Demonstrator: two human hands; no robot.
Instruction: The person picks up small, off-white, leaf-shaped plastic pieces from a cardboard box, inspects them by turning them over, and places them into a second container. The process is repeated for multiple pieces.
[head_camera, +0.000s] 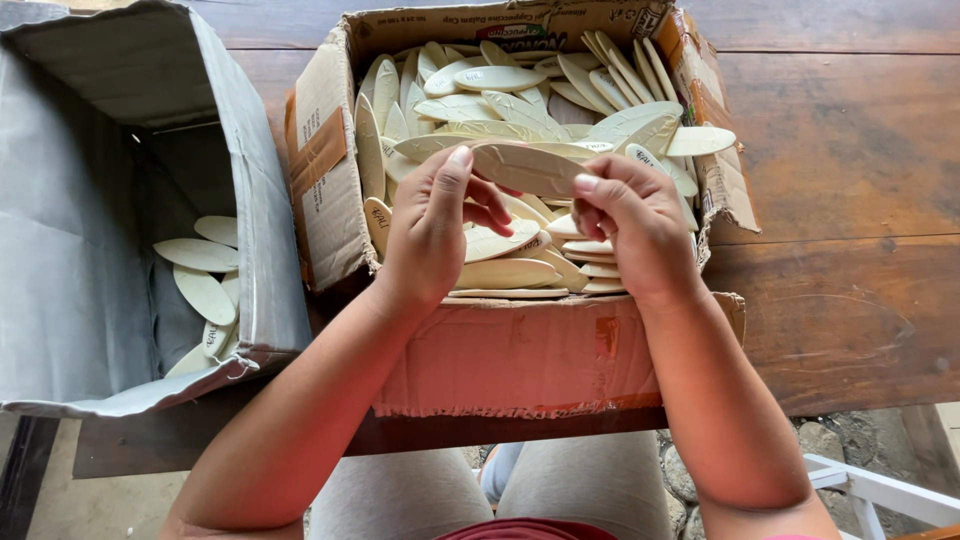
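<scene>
- Hands over brown cardboard box (520, 350) full of pale oval wooden pieces (500, 110), box sits on dark wooden bench (850, 200).
- Left hand (430, 235) and right hand (635, 220) share one oval piece (525, 168), held level just above the pile.
- Left fingers (455, 170) pinch its left end, thumb up top; other left fingers curl under it.
- Right fingers (595, 185) grasp its right end, thumb on top edge.
- Pile in brown box is loose and jumbled, some ovals standing on edge along left wall, some flat; one oval (700, 140) hangs over right wall.
- Grey box (90, 250) just left of brown box, open, a few ovals (205, 275) lying in its bottom.
- Brown box front wall torn along lower edge, overhangs bench edge near lap.
- White frame (880, 490) at lower right, on stony ground.
</scene>
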